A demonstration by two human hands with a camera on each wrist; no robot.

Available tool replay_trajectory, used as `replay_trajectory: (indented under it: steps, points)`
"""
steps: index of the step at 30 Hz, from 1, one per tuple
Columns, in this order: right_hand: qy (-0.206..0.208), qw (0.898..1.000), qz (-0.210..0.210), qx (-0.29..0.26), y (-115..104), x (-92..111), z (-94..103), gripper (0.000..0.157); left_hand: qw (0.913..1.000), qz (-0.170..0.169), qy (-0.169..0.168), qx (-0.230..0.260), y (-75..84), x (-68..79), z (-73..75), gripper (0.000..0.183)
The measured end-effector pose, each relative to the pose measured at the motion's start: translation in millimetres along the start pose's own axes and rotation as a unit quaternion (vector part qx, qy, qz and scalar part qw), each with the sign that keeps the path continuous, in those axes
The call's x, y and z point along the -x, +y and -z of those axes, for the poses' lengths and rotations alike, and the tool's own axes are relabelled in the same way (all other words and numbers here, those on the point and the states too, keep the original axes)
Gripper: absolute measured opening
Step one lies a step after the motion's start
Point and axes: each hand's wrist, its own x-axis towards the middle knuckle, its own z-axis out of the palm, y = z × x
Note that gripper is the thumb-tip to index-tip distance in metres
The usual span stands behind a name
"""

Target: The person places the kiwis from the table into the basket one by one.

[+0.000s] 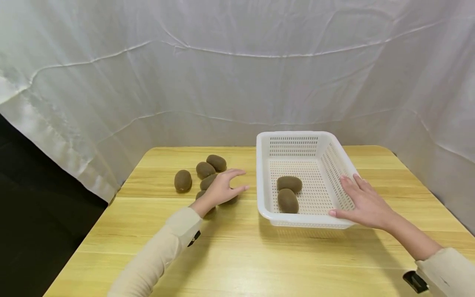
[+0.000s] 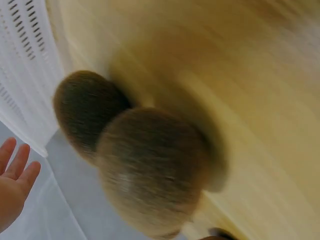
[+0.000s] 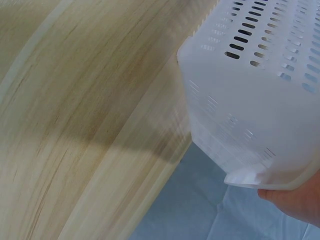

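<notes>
My left hand (image 1: 222, 187) reaches over several brown kiwis with its fingers extended to the right and nothing between them. One kiwi (image 1: 231, 200) shows just below the hand, another kiwi (image 1: 208, 182) partly behind it. In the left wrist view, two kiwis (image 2: 150, 170) fill the middle, with spread fingers (image 2: 19, 162) at the lower left, apart from them. My right hand (image 1: 365, 202) rests on the near right corner of a white perforated plastic basket (image 1: 262, 173), fingers spread over the side rim and thumb on the front rim. Two kiwis (image 1: 288, 201) lie touching inside the basket.
Further kiwis lie left of and beyond the left hand, one kiwi (image 1: 183, 180) slightly apart from the group. The wooden table (image 1: 259, 264) ends at a pale curtain (image 1: 222, 90) at the back. A black area (image 1: 41, 206) lies past the left edge.
</notes>
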Motion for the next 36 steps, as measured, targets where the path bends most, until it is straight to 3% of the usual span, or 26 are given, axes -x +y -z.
replay_trajectory:
  steps: [11, 36]
  points:
    - [0.001, 1.000, 0.001, 0.001, 0.8, -0.3, -0.6, 0.103, 0.9993, 0.025, -0.029, -0.001, -24.8, 16.7, 5.6, 0.055]
    - [0.000, 1.000, -0.001, 0.003, 0.9, -0.4, -1.5, 0.103, 0.9964, 0.057, -0.063, -0.009, -44.7, 27.1, 4.9, 0.055]
